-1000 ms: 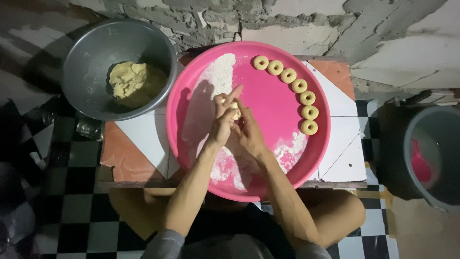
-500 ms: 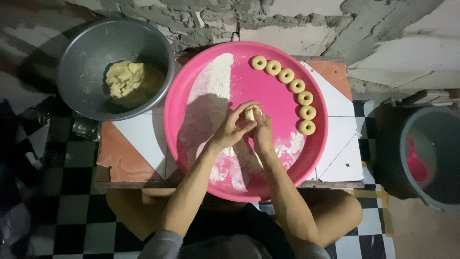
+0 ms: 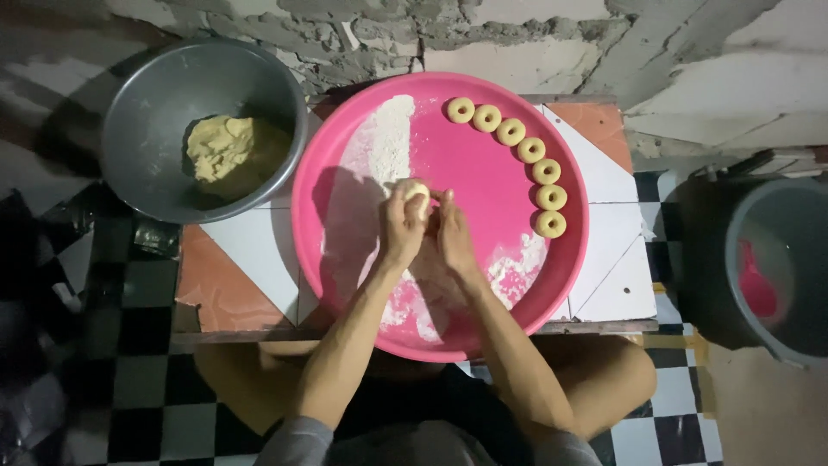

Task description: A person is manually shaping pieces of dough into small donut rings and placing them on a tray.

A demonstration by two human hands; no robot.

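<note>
Head view, looking straight down: nearest are the person's folded legs and dark lap over a black-and-white checkered floor, with both forearms reaching up onto a low tiled table. On the table sits a big round pink tray, its near part and left side dusted with white flour. Over the middle of the tray the left hand and right hand are brought together, fingers curled, pinching a small pale dough piece between their fingertips; the piece shows just above the left hand's knuckles, held a little above the tray's floured patch. Farther out, along the tray's right rim, seven dough rings lie in a curved row, each close beside the next. Left of the tray, overlapping the table edge, a grey metal bowl holds a lump of yellowish dough. At the right, well apart on the floor, stands a dark bucket with something red inside. Beyond everything runs a rough, cracked concrete wall.
</note>
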